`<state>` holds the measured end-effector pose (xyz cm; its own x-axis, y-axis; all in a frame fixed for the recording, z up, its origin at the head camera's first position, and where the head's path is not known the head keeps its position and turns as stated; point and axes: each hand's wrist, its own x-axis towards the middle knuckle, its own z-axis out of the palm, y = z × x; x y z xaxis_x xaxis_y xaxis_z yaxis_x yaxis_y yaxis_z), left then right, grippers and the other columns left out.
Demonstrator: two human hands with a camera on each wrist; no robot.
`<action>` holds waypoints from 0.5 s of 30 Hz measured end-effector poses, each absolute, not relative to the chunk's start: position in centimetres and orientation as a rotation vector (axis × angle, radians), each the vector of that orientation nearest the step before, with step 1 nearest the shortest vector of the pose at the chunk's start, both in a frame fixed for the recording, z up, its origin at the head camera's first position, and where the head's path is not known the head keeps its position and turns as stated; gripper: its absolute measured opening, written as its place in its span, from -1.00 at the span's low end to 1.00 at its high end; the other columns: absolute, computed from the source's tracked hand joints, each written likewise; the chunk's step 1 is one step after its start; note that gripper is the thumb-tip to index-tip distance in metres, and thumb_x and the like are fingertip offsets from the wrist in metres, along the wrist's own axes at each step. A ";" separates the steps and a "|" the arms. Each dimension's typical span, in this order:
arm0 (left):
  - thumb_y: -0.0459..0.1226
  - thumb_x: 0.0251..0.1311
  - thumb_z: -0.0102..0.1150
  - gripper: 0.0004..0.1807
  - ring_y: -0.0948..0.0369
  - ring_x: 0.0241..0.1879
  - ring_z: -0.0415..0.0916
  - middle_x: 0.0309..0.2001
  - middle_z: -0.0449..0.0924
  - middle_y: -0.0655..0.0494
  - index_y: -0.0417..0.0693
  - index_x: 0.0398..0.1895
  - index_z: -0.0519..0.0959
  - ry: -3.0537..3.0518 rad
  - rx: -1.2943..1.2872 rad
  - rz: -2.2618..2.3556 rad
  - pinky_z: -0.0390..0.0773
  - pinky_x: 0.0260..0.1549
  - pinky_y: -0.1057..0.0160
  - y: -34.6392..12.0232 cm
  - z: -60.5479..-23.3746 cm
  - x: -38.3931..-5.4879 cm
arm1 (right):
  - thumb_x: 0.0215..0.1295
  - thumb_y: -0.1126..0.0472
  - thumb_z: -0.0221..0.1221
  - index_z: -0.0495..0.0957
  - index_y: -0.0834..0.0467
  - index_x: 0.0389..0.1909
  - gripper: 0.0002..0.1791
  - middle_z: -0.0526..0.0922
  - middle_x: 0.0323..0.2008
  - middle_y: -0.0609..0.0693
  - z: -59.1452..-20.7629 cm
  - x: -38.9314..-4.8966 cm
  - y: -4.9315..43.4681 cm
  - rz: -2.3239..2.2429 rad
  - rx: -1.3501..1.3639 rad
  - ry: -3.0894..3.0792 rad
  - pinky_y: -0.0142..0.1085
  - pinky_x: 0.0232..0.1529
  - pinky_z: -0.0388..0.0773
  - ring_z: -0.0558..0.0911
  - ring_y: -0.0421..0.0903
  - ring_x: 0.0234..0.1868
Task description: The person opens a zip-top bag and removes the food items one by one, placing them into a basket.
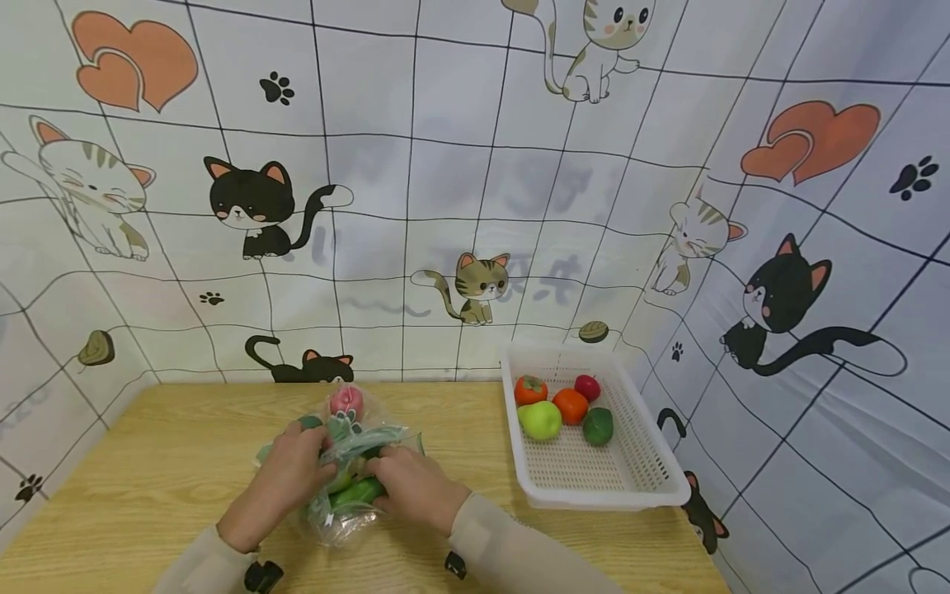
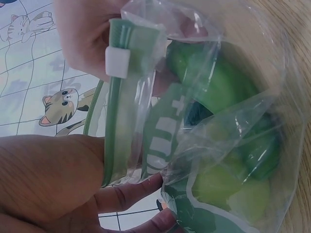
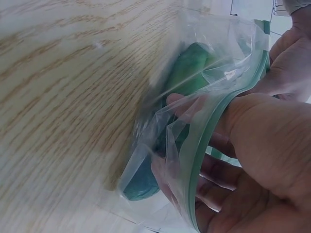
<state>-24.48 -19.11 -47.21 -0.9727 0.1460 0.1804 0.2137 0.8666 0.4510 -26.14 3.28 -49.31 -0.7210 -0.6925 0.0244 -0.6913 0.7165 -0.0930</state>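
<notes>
A clear zip bag with a green band and a white slider lies on the table under both hands. Inside are a long green vegetable and a paler green piece. My left hand grips the bag's left side near its mouth; its fingers press the plastic. Through the mouth, my right hand reaches in, its fingertips on either side of the long green vegetable. A pink round fruit shows at the bag's far end; whether it is inside is unclear. Beside my left hand sits a dark green piece.
To the right stands a white perforated basket. It holds a light green fruit, a dark green one, two orange-red ones and a small red one. A cat-print curtain borders the wooden table.
</notes>
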 end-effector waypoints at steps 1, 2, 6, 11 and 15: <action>-0.36 0.20 0.60 -0.77 0.00 -0.21 0.48 -0.25 0.58 -0.11 -0.17 -0.28 0.64 -2.899 -0.279 -0.724 0.52 -0.27 0.01 -19.1 -47.2 -24.5 | 0.45 0.04 0.64 0.83 -0.09 0.31 -0.55 0.83 0.11 -0.14 -49.2 -26.1 3.3 -0.147 -1.165 2.900 -0.45 -0.16 0.66 0.67 -0.34 -0.01; -0.36 0.20 0.60 -0.77 -0.01 -0.21 0.48 -0.25 0.58 -0.11 -0.17 -0.28 0.64 -2.900 -0.277 -0.723 0.53 -0.27 0.01 -19.0 -47.2 -24.5 | 0.45 0.04 0.64 0.83 -0.10 0.31 -0.54 0.83 0.12 -0.15 -49.2 -26.0 3.3 -0.144 -1.163 2.902 -0.44 -0.16 0.66 0.67 -0.34 -0.01; -0.35 0.20 0.60 -0.76 -0.01 -0.20 0.49 -0.24 0.57 -0.13 -0.17 -0.28 0.64 -2.909 -0.271 -0.720 0.54 -0.26 0.00 -18.9 -47.1 -24.5 | 0.46 0.03 0.63 0.84 -0.12 0.30 -0.56 0.82 0.12 -0.15 -49.0 -25.9 3.3 -0.123 -1.165 2.915 -0.43 -0.20 0.67 0.67 -0.33 -0.01; -0.35 0.22 0.58 -0.77 -0.02 -0.19 0.49 -0.23 0.58 -0.13 -0.18 -0.26 0.64 -2.921 -0.269 -0.727 0.54 -0.24 0.00 -18.9 -47.1 -24.6 | 0.47 -0.01 0.63 0.84 -0.14 0.29 -0.58 0.80 0.09 -0.15 -48.8 -25.7 3.3 -0.081 -1.169 2.943 -0.42 -0.21 0.70 0.69 -0.32 -0.05; -0.34 0.22 0.57 -0.78 -0.02 -0.18 0.47 -0.23 0.57 -0.11 -0.17 -0.27 0.64 -2.925 -0.274 -0.727 0.52 -0.24 0.01 -19.0 -47.1 -24.6 | 0.46 -0.02 0.63 0.84 -0.14 0.30 -0.56 0.80 0.06 -0.15 -48.5 -25.5 3.4 -0.071 -1.179 2.965 -0.43 -0.24 0.69 0.67 -0.34 -0.09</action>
